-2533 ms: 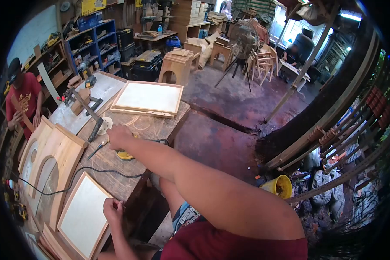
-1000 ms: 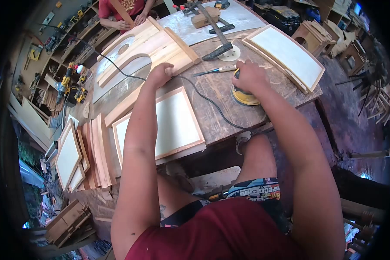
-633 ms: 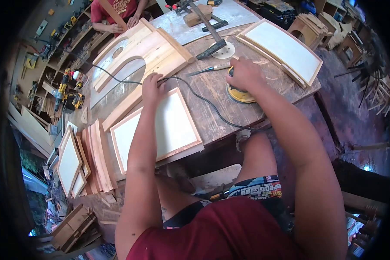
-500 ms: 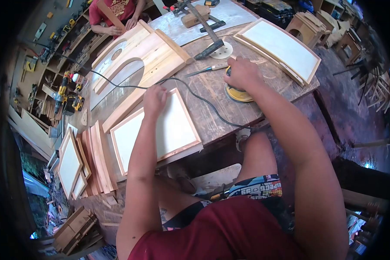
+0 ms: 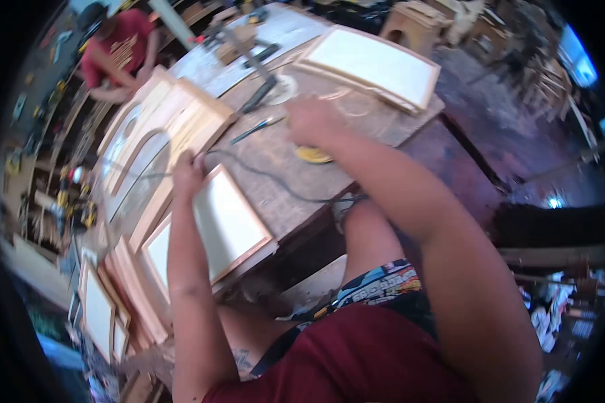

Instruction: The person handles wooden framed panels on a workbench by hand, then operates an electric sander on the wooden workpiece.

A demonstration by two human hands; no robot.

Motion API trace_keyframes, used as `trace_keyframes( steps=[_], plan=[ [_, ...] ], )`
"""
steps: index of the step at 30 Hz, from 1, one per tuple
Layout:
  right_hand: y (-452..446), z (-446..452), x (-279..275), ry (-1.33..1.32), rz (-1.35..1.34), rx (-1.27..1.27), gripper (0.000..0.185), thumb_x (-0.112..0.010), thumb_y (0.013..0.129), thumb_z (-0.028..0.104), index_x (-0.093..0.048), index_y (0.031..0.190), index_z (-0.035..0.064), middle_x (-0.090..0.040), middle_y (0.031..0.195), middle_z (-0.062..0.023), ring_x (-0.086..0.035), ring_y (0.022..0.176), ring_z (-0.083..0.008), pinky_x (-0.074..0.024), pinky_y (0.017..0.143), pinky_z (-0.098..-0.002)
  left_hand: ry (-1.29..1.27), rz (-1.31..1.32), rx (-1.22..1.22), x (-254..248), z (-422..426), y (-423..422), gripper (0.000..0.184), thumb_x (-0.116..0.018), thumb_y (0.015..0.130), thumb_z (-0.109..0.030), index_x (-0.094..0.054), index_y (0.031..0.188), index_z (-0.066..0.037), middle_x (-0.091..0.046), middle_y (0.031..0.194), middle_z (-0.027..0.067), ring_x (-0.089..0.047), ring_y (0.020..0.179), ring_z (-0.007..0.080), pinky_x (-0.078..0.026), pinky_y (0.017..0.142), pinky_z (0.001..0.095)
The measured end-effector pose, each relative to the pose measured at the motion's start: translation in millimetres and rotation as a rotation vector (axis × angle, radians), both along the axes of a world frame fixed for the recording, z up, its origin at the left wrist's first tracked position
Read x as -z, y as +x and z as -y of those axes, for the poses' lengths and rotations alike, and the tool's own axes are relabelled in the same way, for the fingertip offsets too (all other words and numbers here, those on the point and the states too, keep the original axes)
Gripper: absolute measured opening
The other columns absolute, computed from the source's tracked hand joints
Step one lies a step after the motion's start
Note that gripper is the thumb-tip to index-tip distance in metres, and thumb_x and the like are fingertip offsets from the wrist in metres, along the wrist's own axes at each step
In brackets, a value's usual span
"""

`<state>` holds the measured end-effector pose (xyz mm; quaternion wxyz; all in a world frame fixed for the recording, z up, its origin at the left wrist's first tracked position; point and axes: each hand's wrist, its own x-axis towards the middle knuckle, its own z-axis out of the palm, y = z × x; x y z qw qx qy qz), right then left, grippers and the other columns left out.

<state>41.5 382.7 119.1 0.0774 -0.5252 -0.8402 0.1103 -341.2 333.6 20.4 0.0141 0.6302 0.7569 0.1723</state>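
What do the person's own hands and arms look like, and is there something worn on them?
The left hand and right hand are without gloves, and no watch or bracelet shows. The left arm and right arm are bare below a dark red shirt. Blur hides whether there are rings.

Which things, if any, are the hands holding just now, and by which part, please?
The right hand holds the yellow sander by its top. The left hand is at the dark cord; blur hides whether it grips it.
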Motion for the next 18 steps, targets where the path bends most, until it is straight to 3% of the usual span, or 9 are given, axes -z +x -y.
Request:
trace_keyframes(
  steps=[1, 2, 4, 5, 6, 9, 10, 14, 18],
  plan=[
    [-2.2, -5.5, 13.7, -0.011, -0.094, 0.059, 0.042, -0.066, 0.082, 0.024, -0.069, 0.120, 0.0077, -0.070, 0.120, -0.0193, -0.067, 0.114, -0.0350, -0.0538, 0.097, -0.0479, 0.026, 0.149, -0.026, 8.2, -6.7, -6.6, 0.023, -0.062, 0.098, -0.029, -0.063, 0.104, -0.007, -0.066, 0.105, 0.0214, -0.064, 0.099, 0.0410, -0.051, 0.081, 0.0541],
    [-13.2, -21.2, 38.2, -0.058, -0.046, 0.137, 0.034, -0.065, 0.081, 0.020, -0.072, 0.112, 0.0076, -0.071, 0.117, -0.0197, -0.069, 0.110, -0.0356, -0.0545, 0.095, -0.0496, 0.175, -0.417, 0.312, 71.1, -33.7, -69.7, 0.022, -0.061, 0.095, -0.021, -0.066, 0.113, -0.009, -0.065, 0.114, 0.0234, -0.063, 0.103, 0.0440, -0.052, 0.085, 0.0542],
    [-16.7, -15.2, 32.0, -0.026, -0.043, 0.150, 0.029, -0.066, 0.080, 0.018, -0.075, 0.107, 0.0078, -0.073, 0.114, -0.0184, -0.070, 0.109, -0.0352, -0.0558, 0.093, -0.0484, -0.016, -0.417, 0.326, 107.5, -68.0, -118.9, 0.044, -0.060, 0.092, -0.017, -0.064, 0.136, -0.015, -0.058, 0.135, 0.0270, -0.057, 0.122, 0.0467, -0.047, 0.104, 0.0541],
    [-20.1, -22.2, 34.7, -0.059, 0.050, 0.143, 0.035, -0.071, 0.081, 0.027, -0.076, 0.111, 0.0109, -0.073, 0.113, -0.0153, -0.069, 0.113, -0.0318, -0.0541, 0.097, -0.0455, 0.047, -0.432, 0.321, 130.8, -84.7, -142.9, 0.043, -0.058, 0.098, -0.022, -0.061, 0.140, -0.014, -0.059, 0.134, 0.0290, -0.056, 0.127, 0.0451, -0.044, 0.109, 0.0520],
    [-6.0, -8.7, 11.4, -0.049, 0.033, 0.048, 0.037, -0.071, 0.081, 0.026, -0.075, 0.114, 0.0114, -0.071, 0.121, -0.0157, -0.066, 0.118, -0.0308, -0.0534, 0.098, -0.0435, 0.081, 0.197, 0.086, 105.0, -81.8, -109.3, 0.040, -0.053, 0.104, -0.029, -0.061, 0.141, -0.014, -0.062, 0.129, 0.0287, -0.058, 0.125, 0.0425, -0.045, 0.108, 0.0493],
    [-2.3, -5.2, 14.2, -0.009, -0.034, -0.007, 0.045, -0.074, 0.078, 0.027, -0.070, 0.120, 0.0104, -0.064, 0.129, -0.0155, -0.063, 0.118, -0.0288, -0.0510, 0.099, -0.0408, -0.265, 0.186, 0.042, 20.9, -63.0, -46.7, 0.056, -0.051, 0.107, -0.041, -0.058, 0.132, 0.008, -0.062, 0.130, 0.0308, -0.060, 0.125, 0.0393, -0.045, 0.103, 0.0439],
    [1.2, -2.9, 9.1, -0.001, -0.016, 0.005, 0.045, -0.074, 0.078, 0.027, -0.070, 0.120, 0.0104, -0.064, 0.129, -0.0155, -0.063, 0.118, -0.0288, -0.0510, 0.099, -0.0408, -0.086, 0.092, 0.049, 44.6, -69.0, -60.1, 0.059, -0.049, 0.108, -0.045, -0.056, 0.139, 0.005, -0.057, 0.139, 0.0304, -0.054, 0.134, 0.0401, -0.041, 0.110, 0.0437],
    [2.8, 1.1, 2.9, -0.003, -0.016, -0.011, 0.043, -0.072, 0.079, 0.026, -0.069, 0.119, 0.0077, -0.064, 0.124, -0.0172, -0.061, 0.118, -0.0305, -0.0486, 0.100, -0.0409, -0.171, -0.003, -0.018, 53.8, -75.8, -62.7, 0.068, -0.045, 0.107, -0.052, -0.046, 0.152, -0.001, -0.038, 0.160, 0.0273, -0.030, 0.152, 0.0386, -0.024, 0.124, 0.0435],
    [1.8, 1.1, 2.1, -0.020, 0.003, -0.018, 0.045, -0.072, 0.081, 0.028, -0.068, 0.120, 0.0068, -0.064, 0.124, -0.0168, -0.062, 0.116, -0.0299, -0.0489, 0.100, -0.0407, -0.075, 0.061, 0.023, 47.3, -68.2, -60.9, 0.066, -0.047, 0.108, -0.049, -0.048, 0.150, 0.001, -0.046, 0.154, 0.0278, -0.040, 0.147, 0.0388, -0.031, 0.121, 0.0428]
  ],
)
